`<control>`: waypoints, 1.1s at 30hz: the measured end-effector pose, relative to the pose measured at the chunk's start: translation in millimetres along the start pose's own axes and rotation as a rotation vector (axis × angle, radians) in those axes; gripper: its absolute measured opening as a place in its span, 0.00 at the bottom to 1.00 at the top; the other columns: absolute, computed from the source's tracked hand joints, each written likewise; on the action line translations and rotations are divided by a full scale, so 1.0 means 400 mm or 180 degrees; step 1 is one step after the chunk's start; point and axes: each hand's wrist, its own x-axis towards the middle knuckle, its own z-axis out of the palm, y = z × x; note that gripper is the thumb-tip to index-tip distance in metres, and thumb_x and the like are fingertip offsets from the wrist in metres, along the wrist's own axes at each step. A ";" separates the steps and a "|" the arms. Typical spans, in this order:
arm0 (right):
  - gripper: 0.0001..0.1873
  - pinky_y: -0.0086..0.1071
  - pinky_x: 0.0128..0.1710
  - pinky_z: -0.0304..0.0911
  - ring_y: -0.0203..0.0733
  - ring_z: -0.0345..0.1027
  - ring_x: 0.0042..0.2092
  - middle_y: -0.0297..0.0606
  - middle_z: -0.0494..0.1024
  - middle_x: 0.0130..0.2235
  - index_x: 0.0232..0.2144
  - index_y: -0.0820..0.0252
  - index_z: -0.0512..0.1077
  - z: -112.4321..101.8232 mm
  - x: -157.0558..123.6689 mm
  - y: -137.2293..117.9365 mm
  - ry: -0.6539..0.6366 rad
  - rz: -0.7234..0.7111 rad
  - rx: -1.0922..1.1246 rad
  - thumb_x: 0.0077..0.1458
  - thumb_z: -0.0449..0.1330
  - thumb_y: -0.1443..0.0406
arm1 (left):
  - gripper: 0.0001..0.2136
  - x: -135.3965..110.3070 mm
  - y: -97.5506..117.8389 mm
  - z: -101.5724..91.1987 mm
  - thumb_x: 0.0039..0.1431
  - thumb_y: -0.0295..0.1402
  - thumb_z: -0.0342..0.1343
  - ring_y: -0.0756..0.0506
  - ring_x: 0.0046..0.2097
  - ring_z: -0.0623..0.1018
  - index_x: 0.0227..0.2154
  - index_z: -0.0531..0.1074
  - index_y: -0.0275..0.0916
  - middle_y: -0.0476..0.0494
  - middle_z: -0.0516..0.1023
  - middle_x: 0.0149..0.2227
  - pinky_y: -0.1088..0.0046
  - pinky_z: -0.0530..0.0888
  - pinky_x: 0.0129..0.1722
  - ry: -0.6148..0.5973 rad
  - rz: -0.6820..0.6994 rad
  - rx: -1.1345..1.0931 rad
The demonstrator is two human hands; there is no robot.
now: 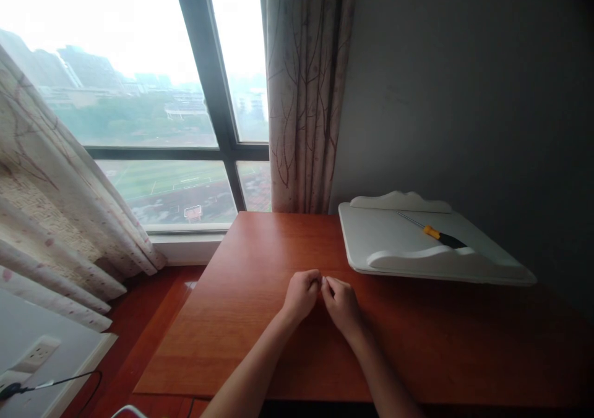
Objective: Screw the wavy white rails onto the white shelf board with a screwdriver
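Note:
Over the middle of the reddish-brown wooden table [241, 294], my left hand [302, 293] and my right hand [341, 302] meet at the fingertips. Both are closed, with thumbs and curled fingers pinched together. Whatever lies between the fingers, if anything, is too small or hidden to make out. To the right of my hands, a white board with wavy raised edges [380, 232] rests on the table. A screwdriver with a yellow and black handle [432, 232] lies across it, apart from both hands.
A window [158, 96] and patterned curtains [301, 96] stand behind and left of the table. At the lower left, a black plug with a cable [13, 390] sits at a wall socket [39, 353]. A grey wall [464, 96] rises behind the board.

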 end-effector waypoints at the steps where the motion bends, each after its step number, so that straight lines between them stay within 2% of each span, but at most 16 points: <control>1: 0.22 0.31 0.29 0.51 0.38 0.65 0.26 0.38 0.74 0.24 0.21 0.56 0.64 0.000 0.000 0.000 -0.0001 -0.0001 -0.0004 0.67 0.46 0.60 | 0.09 0.000 -0.001 0.000 0.51 0.31 0.45 0.50 0.26 0.60 0.17 0.55 0.39 0.53 0.58 0.20 0.75 0.57 0.28 -0.0001 0.0007 -0.0004; 33: 0.21 0.31 0.30 0.49 0.37 0.65 0.27 0.39 0.76 0.25 0.22 0.58 0.66 -0.003 0.002 -0.003 -0.0080 -0.0013 -0.0234 0.67 0.46 0.64 | 0.09 0.002 -0.021 0.002 0.52 0.29 0.45 0.50 0.27 0.61 0.17 0.58 0.38 0.52 0.60 0.20 0.76 0.58 0.28 0.0001 0.0137 0.0182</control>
